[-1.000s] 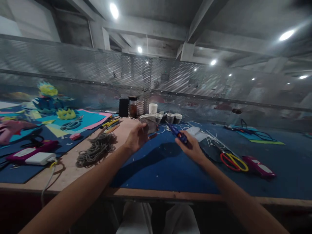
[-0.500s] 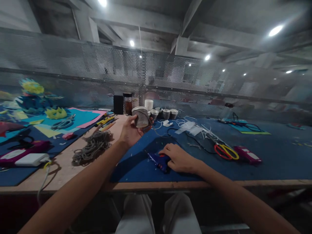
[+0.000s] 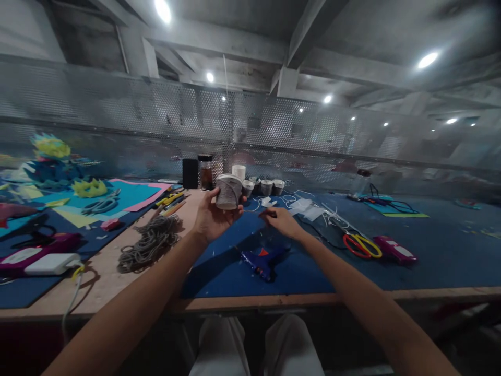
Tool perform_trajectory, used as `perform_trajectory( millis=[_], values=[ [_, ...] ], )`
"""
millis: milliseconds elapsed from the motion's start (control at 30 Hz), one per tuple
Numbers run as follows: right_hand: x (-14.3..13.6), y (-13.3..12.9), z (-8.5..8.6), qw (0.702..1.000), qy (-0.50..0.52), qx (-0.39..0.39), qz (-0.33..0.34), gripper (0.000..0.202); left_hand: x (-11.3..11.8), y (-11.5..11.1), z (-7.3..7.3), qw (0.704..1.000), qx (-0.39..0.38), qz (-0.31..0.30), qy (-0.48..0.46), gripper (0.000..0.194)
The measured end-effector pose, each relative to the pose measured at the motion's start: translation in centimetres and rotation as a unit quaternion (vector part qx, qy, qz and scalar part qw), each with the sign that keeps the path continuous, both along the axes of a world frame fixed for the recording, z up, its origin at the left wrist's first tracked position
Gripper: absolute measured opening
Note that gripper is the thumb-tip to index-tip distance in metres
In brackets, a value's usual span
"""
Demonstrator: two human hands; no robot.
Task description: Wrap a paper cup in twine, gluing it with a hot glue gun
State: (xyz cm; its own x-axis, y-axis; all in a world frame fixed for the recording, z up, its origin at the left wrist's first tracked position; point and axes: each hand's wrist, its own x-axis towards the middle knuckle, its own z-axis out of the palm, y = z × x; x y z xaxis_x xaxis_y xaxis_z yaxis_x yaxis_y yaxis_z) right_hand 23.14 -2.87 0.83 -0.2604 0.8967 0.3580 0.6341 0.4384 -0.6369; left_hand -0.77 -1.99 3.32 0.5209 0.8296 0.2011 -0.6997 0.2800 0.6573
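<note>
My left hand [image 3: 213,216] is closed around a paper cup [image 3: 229,192] wrapped in grey cord, held upright above the table with its white rim on top. From the cup a thin strand of cord [image 3: 253,211] stretches right to the fingertips of my right hand [image 3: 284,220], which are pinched together on it. Below that hand a blue hot glue gun [image 3: 260,260] with a red-orange trigger lies on the blue mat. A loose heap of grey cord [image 3: 151,243] rests on the bare wood left of my left forearm.
Several small cups [image 3: 266,187] stand at the back beside a jar [image 3: 205,172]. To the right lie scissors [image 3: 362,246] with red and yellow handles and a purple device [image 3: 395,250]. Pens [image 3: 172,201], blue-grey scissors [image 3: 102,202] and coloured sheets [image 3: 136,193] are at left.
My right hand has let go of the glue gun, leaving it on the mat, and has moved up to the cord beside the cup. My left hand still holds the cup.
</note>
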Motion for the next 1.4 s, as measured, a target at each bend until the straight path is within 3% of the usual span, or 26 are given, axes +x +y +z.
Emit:
perform_trajectory(
  millis=[300,467,567,600,633,700,733,800,833,967,1167,1267,1400],
  values=[
    [8.8,-1.9,2.4,0.971,-0.043,0.053,-0.231,0.032,0.2,0.4,-0.1,0.999,0.001,0.033,-0.018,0.046],
    [14.9,-3.4,3.4,0.931,-0.094,0.061,-0.347,0.035,0.3,0.6,-0.4,0.999,0.024,0.044,0.004,0.042],
    [15.5,-4.6,3.7,0.899,-0.115,0.124,-0.404,0.055,0.5,0.6,-0.6,0.997,0.054,0.046,0.030,0.040],
    [14.8,-5.1,3.8,0.890,-0.138,0.177,-0.397,0.057,0.5,0.6,-0.7,0.996,0.063,0.047,0.042,0.040],
    [13.5,-5.6,3.7,0.900,-0.152,0.211,-0.349,0.055,0.6,0.6,-0.7,0.995,0.071,0.049,0.055,0.039],
    [10.0,-6.8,3.4,0.956,-0.171,0.194,-0.138,0.051,0.6,0.6,-0.9,0.992,0.084,0.061,0.071,0.038],
    [8.0,-7.5,3.1,0.968,-0.191,0.162,-0.029,0.054,0.7,0.6,-0.9,0.991,0.088,0.066,0.075,0.038],
    [4.2,-8.9,2.3,0.957,-0.240,0.122,0.104,0.062,0.7,0.6,-1.1,0.991,0.089,0.072,0.074,0.037],
    [2.6,-9.5,1.9,0.948,-0.264,0.120,0.134,0.064,0.7,0.6,-1.1,0.991,0.087,0.075,0.073,0.036],
    [-0.8,-10.3,0.3,0.910,-0.368,0.125,0.146,0.058,0.9,0.9,-1.5,0.991,0.075,0.078,0.074,0.034],
    [-1.1,-9.0,-0.8,0.881,-0.444,0.131,0.101,0.058,1.0,1.3,-1.9,0.993,0.056,0.082,0.063,0.030],
    [-1.0,-9.0,-0.5,0.895,-0.417,0.109,0.116,0.052,1.0,1.5,-2.0,0.993,0.046,0.095,0.056,0.027],
    [0.0,-9.6,0.5,0.954,-0.263,0.073,0.121,0.042,1.1,1.7,-2.0,0.992,0.010,0.111,0.051,0.024]
  ],
)
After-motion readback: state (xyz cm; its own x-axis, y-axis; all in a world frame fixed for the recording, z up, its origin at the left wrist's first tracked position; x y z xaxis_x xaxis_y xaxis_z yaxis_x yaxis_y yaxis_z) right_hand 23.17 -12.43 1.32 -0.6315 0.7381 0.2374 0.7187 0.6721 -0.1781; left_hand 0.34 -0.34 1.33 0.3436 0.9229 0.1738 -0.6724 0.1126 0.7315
